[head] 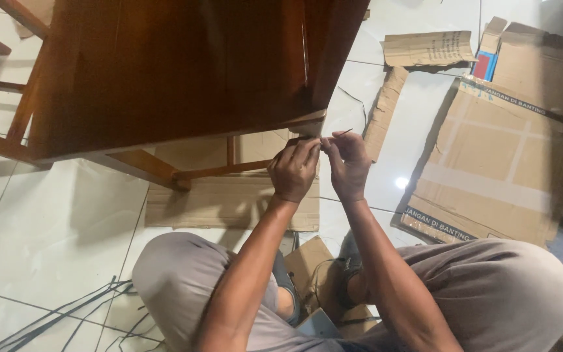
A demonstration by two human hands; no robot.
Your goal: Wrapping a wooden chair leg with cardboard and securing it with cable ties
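Both forearms extend forward from the lap, over bent knees in grey trousers [503, 293], and converge at the lower corner of a wooden chair [164, 78] that stands on the tiled floor [40, 241].

Left hand [292, 171]: wrist straight, back of hand toward the camera, fingers curled down. The grip is clenched at the chair's corner, fingertips pinching a thin dark strand [343, 132]. The contact point itself is hidden beneath the fingers.

Right hand [346, 166]: just beside the left, knuckles nearly touching it. Thumb and forefinger are pinched on the same strand, whose free end sticks out up and to the right of the fingertips. The remaining fingers are folded inward.

The strand is at the chair's edge, between the two hands; its material is too thin to make out.

Surroundings: a flattened cardboard sheet [229, 202] lies under the chair frame. A larger cardboard sheet [490, 169] lies to the right, with smaller scraps above it. More dark strands [66, 313] lie loose on the floor at lower left. The chair's upper part is cut off by the frame. The feet are partly hidden behind the forearms.
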